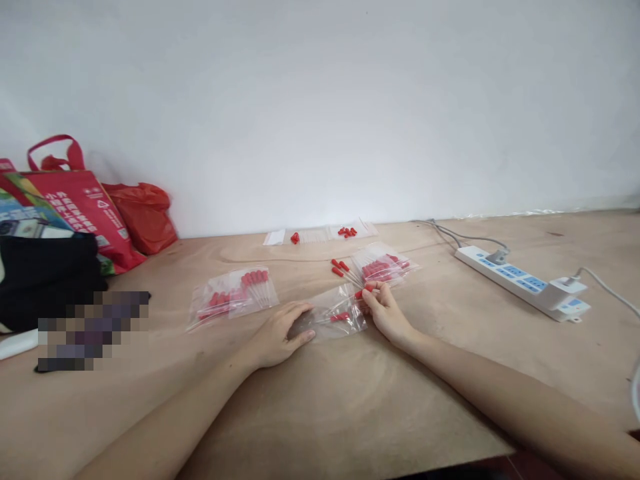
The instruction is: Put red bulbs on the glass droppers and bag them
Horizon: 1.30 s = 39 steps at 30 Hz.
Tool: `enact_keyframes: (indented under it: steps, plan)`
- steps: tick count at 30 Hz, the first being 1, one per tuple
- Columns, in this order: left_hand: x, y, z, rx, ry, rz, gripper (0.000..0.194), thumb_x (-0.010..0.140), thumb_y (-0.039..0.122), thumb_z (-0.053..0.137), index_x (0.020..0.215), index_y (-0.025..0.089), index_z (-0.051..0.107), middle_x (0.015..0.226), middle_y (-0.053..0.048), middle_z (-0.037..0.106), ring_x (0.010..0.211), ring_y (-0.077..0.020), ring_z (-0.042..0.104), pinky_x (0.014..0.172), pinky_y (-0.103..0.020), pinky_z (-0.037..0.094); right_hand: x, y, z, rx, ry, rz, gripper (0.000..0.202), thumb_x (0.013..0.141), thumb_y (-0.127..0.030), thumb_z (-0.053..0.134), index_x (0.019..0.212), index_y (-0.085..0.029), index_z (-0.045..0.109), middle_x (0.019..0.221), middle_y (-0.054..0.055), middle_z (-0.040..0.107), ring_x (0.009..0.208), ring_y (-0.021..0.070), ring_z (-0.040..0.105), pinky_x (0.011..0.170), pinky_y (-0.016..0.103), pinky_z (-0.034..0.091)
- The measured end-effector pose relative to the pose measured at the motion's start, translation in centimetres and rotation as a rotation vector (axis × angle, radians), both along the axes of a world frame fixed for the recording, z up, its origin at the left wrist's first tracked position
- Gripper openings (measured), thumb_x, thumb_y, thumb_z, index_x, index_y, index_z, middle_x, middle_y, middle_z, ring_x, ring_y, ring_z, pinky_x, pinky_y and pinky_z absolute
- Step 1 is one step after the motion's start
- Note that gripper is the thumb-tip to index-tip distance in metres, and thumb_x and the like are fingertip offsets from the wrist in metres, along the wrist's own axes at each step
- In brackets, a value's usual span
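Observation:
A clear plastic bag (353,325) lies between my hands, with red-tipped droppers (340,317) inside it. My left hand (280,335) rests at the bag's left end, thumb and fingers apart around its edge. At the bag's right end, my right hand (385,312) pinches the red bulb of a dropper (369,287), whose thin stem points left over the bag. Just behind it, a few loose droppers (337,272) lie on the table. Filled bags of red-bulbed droppers sit behind to the right (383,267) and to the left (257,293).
More droppers (347,232) lie in bags near the wall. A white power strip (520,280) with plugs and cables is on the right of the wooden table (320,413). Red bags (145,213), a black cloth (50,280) and a pixelated object (95,333) are on the left.

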State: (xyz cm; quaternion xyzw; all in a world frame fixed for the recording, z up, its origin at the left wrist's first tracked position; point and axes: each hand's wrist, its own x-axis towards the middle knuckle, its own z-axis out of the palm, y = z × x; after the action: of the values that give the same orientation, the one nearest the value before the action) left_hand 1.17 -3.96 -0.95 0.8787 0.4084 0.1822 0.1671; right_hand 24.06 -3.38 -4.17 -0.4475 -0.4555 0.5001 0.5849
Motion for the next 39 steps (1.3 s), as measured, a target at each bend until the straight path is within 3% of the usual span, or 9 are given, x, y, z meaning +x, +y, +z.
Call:
enact_keyframes:
  steps: [6, 9, 12, 16, 20, 26, 33, 37, 39]
  plan:
    - [0.1, 0.0, 0.1, 0.013, 0.004, -0.016, 0.037, 0.081, 0.033, 0.048, 0.116, 0.021, 0.046, 0.121, -0.007, 0.050, 0.110, -0.0215, 0.046, 0.094, -0.037, 0.037, 0.2, 0.5, -0.3, 0.013, -0.228, 0.115, 0.025, 0.065, -0.039, 0.060, 0.074, -0.020, 0.046, 0.057, -0.004, 0.054, 0.049, 0.0102, 0.049, 0.048, 0.023, 0.039]
    - [0.2, 0.0, 0.1, 0.020, 0.013, -0.009, 0.037, 0.081, 0.033, 0.047, 0.115, 0.020, 0.046, 0.120, -0.007, 0.050, 0.110, -0.0215, 0.046, 0.094, -0.036, 0.037, 0.4, 0.5, -0.2, 0.123, -0.450, 0.182, 0.013, 0.070, -0.030, 0.054, 0.069, -0.018, 0.058, 0.073, 0.002, 0.062, 0.067, 0.0149, 0.056, 0.063, 0.028, 0.044]
    - [0.2, 0.0, 0.1, 0.019, 0.028, -0.015, 0.036, 0.082, 0.033, 0.047, 0.116, 0.021, 0.046, 0.121, -0.007, 0.049, 0.112, -0.0213, 0.045, 0.095, -0.037, 0.036, 0.7, 0.6, 0.2, 0.252, -0.649, 0.214, 0.018, 0.073, -0.021, 0.047, 0.066, -0.019, 0.064, 0.078, 0.003, 0.063, 0.078, 0.0167, 0.056, 0.075, 0.030, 0.042]
    - [0.2, 0.0, 0.2, 0.013, 0.037, -0.024, 0.033, 0.082, 0.033, 0.047, 0.112, 0.022, 0.050, 0.124, -0.007, 0.047, 0.114, -0.0212, 0.044, 0.096, -0.037, 0.035, 1.2, 2.3, 1.5, 0.206, -0.842, 0.100, 0.016, 0.070, -0.015, 0.047, 0.063, -0.018, 0.061, 0.059, 0.001, 0.060, 0.060, 0.0151, 0.055, 0.061, 0.026, 0.042]
    - [0.1, 0.0, 0.1, 0.028, 0.030, -0.018, 0.028, 0.081, 0.032, 0.048, 0.105, 0.019, 0.054, 0.123, -0.009, 0.048, 0.113, -0.0216, 0.045, 0.095, -0.038, 0.036, 0.0, 5.5, 2.9, 0.232, -1.086, -0.062, 0.016, 0.071, -0.012, 0.049, 0.080, -0.017, 0.061, 0.084, 0.007, 0.064, 0.080, 0.0180, 0.058, 0.072, 0.027, 0.041]
    - [0.0, 0.0, -0.2, 0.048, 0.019, -0.028, 0.025, 0.080, 0.030, 0.049, 0.101, 0.017, 0.056, 0.121, -0.010, 0.050, 0.111, -0.0212, 0.047, 0.094, -0.037, 0.038, -3.8, 8.4, 3.3, -0.046, -1.386, -0.148, 0.023, 0.076, -0.022, 0.049, 0.097, -0.015, 0.056, 0.104, 0.016, 0.057, 0.094, 0.0258, 0.056, 0.073, 0.034, 0.042]
    - [-0.1, 0.1, -0.2, 0.041, 0.029, -0.031, 0.027, 0.081, 0.030, 0.049, 0.103, 0.017, 0.055, 0.123, -0.010, 0.049, 0.112, -0.0207, 0.046, 0.094, -0.037, 0.037, -3.7, 8.6, 3.5, -0.021, -1.320, -0.172, 0.021, 0.079, -0.021, 0.045, 0.096, -0.013, 0.052, 0.095, 0.014, 0.060, 0.089, 0.0230, 0.057, 0.072, 0.032, 0.042]
    - [-0.1, 0.1, -0.3, 0.044, 0.029, -0.034, 0.028, 0.081, 0.030, 0.049, 0.104, 0.016, 0.055, 0.122, -0.010, 0.049, 0.113, -0.0206, 0.045, 0.095, -0.037, 0.037, 0.0, 7.5, 3.7, 0.291, -0.831, -0.281, 0.034, 0.082, -0.026, 0.038, 0.113, -0.013, 0.037, 0.085, 0.007, 0.059, 0.071, 0.0150, 0.057, 0.066, 0.028, 0.043]
    - [-0.1, 0.1, -0.3, 0.046, 0.029, -0.033, 0.027, 0.081, 0.030, 0.049, 0.104, 0.016, 0.054, 0.122, -0.010, 0.049, 0.113, -0.0206, 0.045, 0.095, -0.037, 0.037, 2.1, 6.6, 3.2, 0.330, -0.600, -0.375, 0.034, 0.081, -0.031, 0.038, 0.111, -0.015, 0.037, 0.082, 0.005, 0.056, 0.064, 0.0136, 0.055, 0.060, 0.027, 0.043]
